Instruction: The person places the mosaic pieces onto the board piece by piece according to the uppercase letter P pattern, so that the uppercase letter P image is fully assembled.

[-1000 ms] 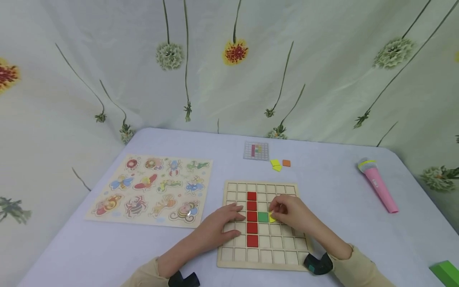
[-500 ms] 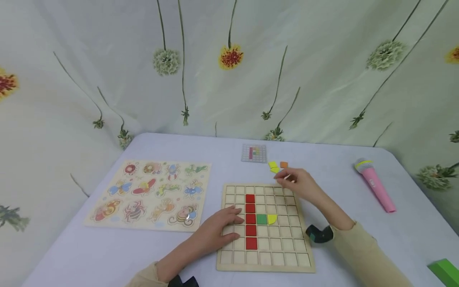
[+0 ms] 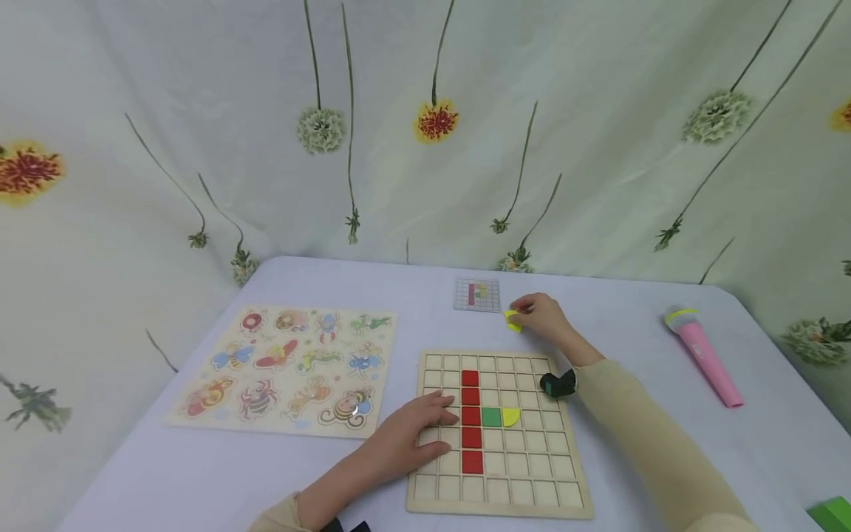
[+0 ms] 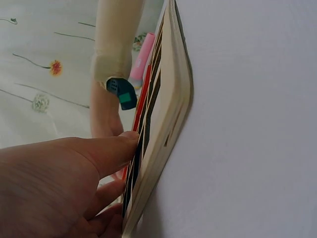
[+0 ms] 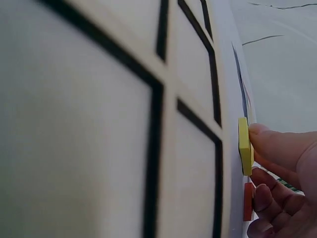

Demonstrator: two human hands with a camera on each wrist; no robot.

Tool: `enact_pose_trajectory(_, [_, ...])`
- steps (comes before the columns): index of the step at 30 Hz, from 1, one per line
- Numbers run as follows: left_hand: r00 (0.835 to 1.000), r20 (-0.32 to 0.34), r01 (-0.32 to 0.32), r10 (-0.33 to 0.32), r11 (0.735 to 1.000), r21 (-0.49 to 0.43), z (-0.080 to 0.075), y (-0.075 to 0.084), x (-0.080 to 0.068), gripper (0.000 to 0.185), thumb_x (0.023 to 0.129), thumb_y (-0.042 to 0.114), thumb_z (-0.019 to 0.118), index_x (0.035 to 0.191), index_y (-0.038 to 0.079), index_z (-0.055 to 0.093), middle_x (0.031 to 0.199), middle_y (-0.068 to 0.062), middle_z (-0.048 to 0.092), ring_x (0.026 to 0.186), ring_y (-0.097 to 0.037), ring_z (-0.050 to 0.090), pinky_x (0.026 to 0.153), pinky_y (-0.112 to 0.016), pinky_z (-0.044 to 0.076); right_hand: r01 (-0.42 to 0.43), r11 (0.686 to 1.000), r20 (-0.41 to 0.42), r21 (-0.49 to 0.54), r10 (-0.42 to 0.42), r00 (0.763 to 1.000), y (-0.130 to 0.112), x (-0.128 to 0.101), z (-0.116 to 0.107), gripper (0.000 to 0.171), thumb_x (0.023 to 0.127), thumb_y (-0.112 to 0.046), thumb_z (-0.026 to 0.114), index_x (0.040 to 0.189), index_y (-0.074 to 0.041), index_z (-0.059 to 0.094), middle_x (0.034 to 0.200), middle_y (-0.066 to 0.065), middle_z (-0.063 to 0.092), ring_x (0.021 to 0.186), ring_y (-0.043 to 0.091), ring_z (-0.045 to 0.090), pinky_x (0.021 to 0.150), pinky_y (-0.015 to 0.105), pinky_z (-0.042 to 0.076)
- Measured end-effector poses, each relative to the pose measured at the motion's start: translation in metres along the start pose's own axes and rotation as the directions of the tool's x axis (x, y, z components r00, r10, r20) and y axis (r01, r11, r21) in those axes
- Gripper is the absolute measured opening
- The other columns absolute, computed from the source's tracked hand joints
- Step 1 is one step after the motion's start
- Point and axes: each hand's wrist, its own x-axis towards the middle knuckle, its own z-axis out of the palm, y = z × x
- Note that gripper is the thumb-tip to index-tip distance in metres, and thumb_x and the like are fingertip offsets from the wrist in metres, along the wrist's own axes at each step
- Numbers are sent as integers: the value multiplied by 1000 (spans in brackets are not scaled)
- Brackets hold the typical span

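Observation:
My left hand point(image 3: 399, 436) rests on the left part of a wooden grid board point(image 3: 499, 510), fingers spread. In the left wrist view its thumb lies over the board's edge. On the board stand a column of several red square tiles point(image 3: 470, 417), a green square tile point(image 3: 491, 417) and a rounded yellow tile point(image 3: 510, 417). Beyond the board's far edge, my right hand point(image 3: 541, 316) pinches at a yellow tile point(image 5: 244, 146) with thumb and fingers. Another bit of yellow shows under the fingertips in the head view. An orange tile point(image 5: 248, 202) sits beside the curled fingers.
A small pattern card point(image 3: 476, 295) lies left of the right hand. To the left is an insect picture puzzle board point(image 3: 282, 369). A pink toy microphone point(image 3: 706, 358) lies at the right, and a green block point(image 3: 832, 513) at the lower right corner.
My right hand has let go of the rounded yellow tile on the board and moved away, past the far edge, to the loose yellow tiles. The left hand stays on the board.

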Motion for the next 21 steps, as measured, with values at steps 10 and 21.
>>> enact_pose_trajectory(10, [1000, -4, -11, 11, 1000, 1, 1, -2, 1, 32, 86, 21, 69, 117, 15, 63, 140, 0, 44, 134, -18, 29, 107, -38, 27, 128, 978, 25, -162, -125, 992, 0, 0, 0, 19, 83, -11, 71, 90, 1, 59, 79, 9, 51, 72, 24, 45, 63, 35, 39])
enact_pose_trajectory(21, [1000, -19, -24, 24, 1000, 0, 1, -1, 1, 32, 85, 19, 70, 116, 13, 62, 139, -2, 46, 133, -22, 30, 106, -42, 29, 140, 987, -1, 76, -140, 990, -16, -41, -15, 9, 89, -4, 62, 96, 2, 61, 80, 9, 62, 72, 27, 61, 63, 34, 52])
